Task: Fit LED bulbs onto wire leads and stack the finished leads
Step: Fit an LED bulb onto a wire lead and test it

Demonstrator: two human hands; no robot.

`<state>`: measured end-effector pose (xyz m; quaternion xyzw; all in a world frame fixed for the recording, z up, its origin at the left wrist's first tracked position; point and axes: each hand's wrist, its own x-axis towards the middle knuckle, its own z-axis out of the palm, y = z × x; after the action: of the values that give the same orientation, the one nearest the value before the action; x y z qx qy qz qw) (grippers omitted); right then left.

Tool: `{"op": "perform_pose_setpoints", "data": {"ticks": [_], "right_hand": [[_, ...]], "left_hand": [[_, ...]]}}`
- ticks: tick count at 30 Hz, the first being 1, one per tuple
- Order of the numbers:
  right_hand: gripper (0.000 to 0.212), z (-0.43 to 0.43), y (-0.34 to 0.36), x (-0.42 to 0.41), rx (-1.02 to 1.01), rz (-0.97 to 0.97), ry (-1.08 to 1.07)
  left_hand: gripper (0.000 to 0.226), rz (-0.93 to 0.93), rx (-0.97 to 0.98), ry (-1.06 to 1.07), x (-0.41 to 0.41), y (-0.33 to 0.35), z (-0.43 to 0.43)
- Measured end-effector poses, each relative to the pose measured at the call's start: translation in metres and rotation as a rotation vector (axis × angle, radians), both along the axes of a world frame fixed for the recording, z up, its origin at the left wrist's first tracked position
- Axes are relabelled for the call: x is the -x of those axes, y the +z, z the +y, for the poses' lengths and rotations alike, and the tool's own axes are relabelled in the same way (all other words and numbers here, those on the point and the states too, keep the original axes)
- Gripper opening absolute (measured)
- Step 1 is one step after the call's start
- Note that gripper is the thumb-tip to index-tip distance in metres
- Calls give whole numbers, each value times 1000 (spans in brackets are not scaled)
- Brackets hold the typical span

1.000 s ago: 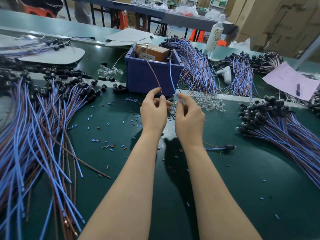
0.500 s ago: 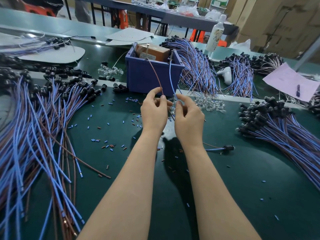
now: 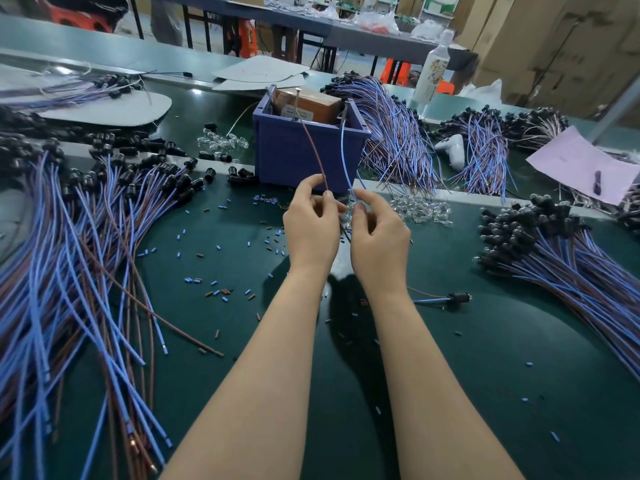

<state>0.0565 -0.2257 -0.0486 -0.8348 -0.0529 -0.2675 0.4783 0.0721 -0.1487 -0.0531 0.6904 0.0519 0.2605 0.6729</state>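
Left hand (image 3: 311,226) pinches brown wire (image 3: 311,147); right hand (image 3: 379,237) pinches blue wire (image 3: 342,154). Both wires rise toward 12 o'clock from your fingers. Finished leads (image 3: 561,258) heaped at 3 o'clock.

Upright brown lead (image 3: 313,150), blue lead (image 3: 343,157) just beside it

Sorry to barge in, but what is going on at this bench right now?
A person works at a green table. The left hand pinches a brown wire and the right hand a blue wire, which stand up before the blue bin. Just beyond the hands lie clear bulbs; leads with black sockets are heaped on either side.
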Motion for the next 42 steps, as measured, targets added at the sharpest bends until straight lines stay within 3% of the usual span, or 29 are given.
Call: {"op": "perform_pose_setpoints", "data": {"ticks": [30, 35, 42], "right_hand": [[24, -1, 6, 3, 21, 73, 30], [25, -10, 18, 2, 40, 96, 88], [23, -5, 11, 4, 1, 77, -55]], "left_hand": [[19, 28, 22, -12, -1, 3, 1], [11, -12, -14, -118, 3, 17, 1], [9, 31, 56, 92, 5, 13, 1]]}}
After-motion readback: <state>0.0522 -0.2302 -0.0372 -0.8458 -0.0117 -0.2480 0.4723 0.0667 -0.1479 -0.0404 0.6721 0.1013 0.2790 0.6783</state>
